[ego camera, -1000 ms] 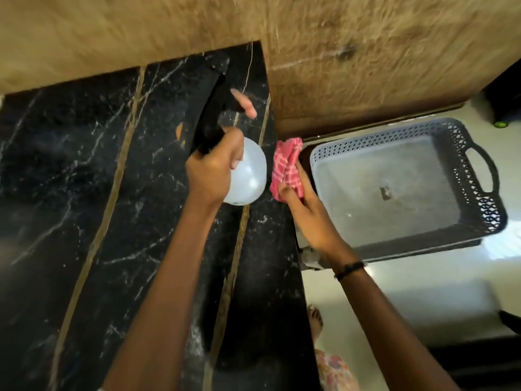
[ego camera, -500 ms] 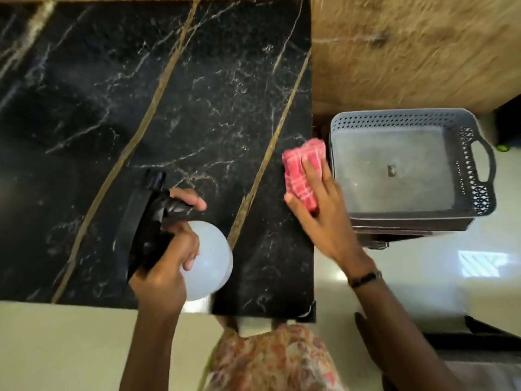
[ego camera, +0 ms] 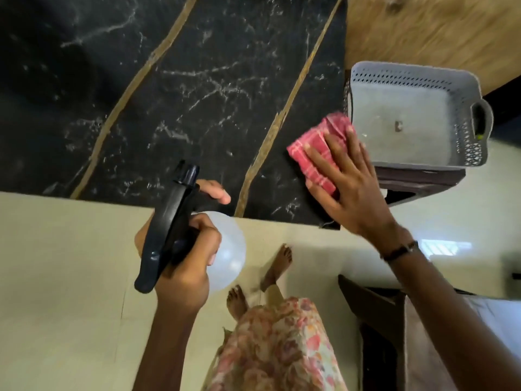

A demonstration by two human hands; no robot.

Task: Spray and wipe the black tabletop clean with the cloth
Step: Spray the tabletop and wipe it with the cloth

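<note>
Left hand [ego camera: 186, 266] is wrapped tight round the spray bottle [ego camera: 225, 255], index finger out on the trigger of the black spray head [ego camera: 169, 230], whose nozzle points up and away toward the black tabletop [ego camera: 197, 94]. The bottle hangs over the floor [ego camera: 62, 277] just off the table's near edge; only the nozzle tip and trigger finger overlap the slab. The head's long axis runs near-to-far, tilted slightly right. Right hand [ego camera: 346, 187] is spread flat, fingers splayed, pressing the folded pink checked cloth [ego camera: 318, 153] down on the tabletop's near right corner, right beside the grey basket [ego camera: 417, 117], which stands off the table's right edge. Key relation: most of the unwiped surface lies left and far from the cloth, so the wipe likely has to sweep leftward and away; the right hand is already in contact and nearer the work, while the left needs only a squeeze, aim looks roughly set. Some pale flecks on the marble, cannot tell spray droplets from veining. Likely step: spraying near edge, wipe about to start.
</note>
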